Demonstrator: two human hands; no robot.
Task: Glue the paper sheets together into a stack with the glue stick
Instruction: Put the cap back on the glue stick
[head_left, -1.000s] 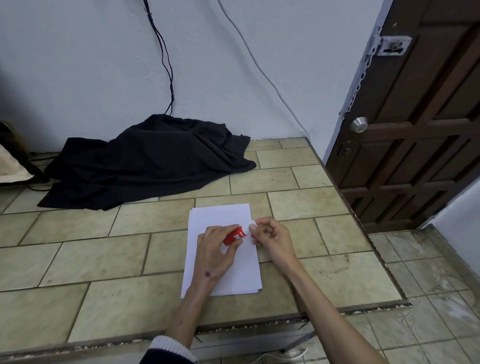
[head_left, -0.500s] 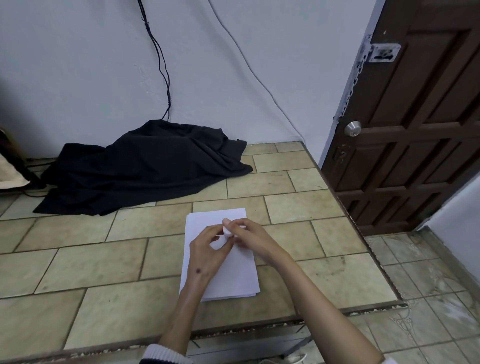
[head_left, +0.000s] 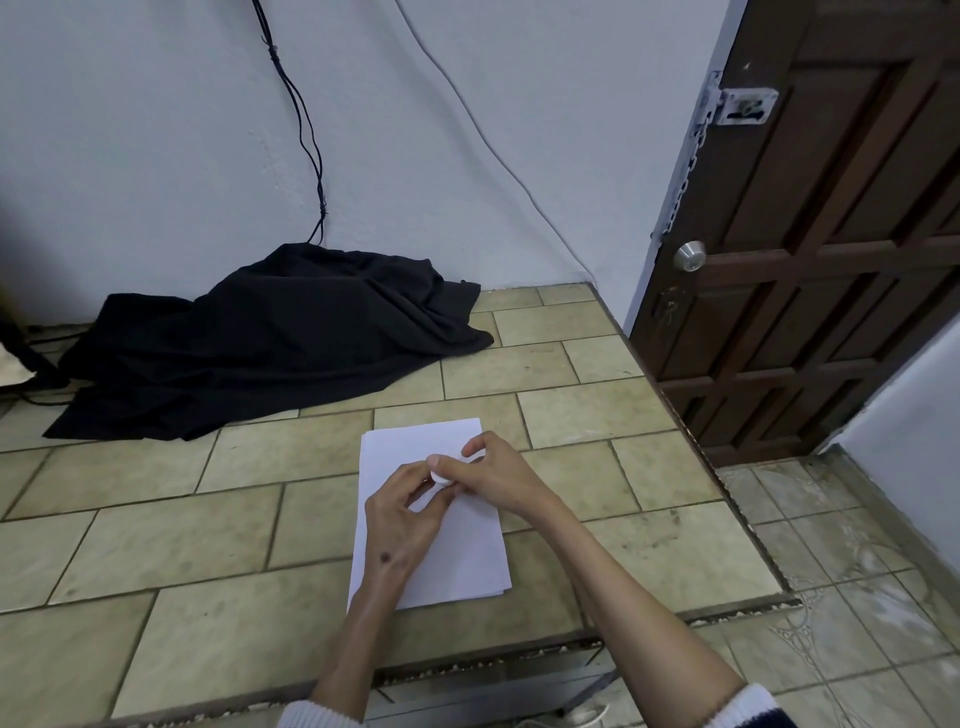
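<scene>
Cloth, black and crumpled, lies at the far left of the tiled counter, bunched against the pale wall, with dark cables running down the wall to it. Nearer the middle, a stack of white paper sheets rests flat on the tiles, its edges slightly uneven at the near right corner.

Both hands meet above the upper part of the stack. The left hand comes in from below, fingers curled closed around the body of the glue stick, which is almost wholly hidden; only its round white end shows between the two hands. The right hand reaches in from the right and is closed too, thumb and fingertips pinching that white end. Whether the cap is on or off cannot be told. The glue stick is held above the paper, near the stack's top right area, and it is unclear if it touches the sheet.

White sleeve cuffs show at the bottom edge. Right of the counter stands a dark brown wooden door with a round metal knob and a chain latch, and patterned floor tiles lie below it.
</scene>
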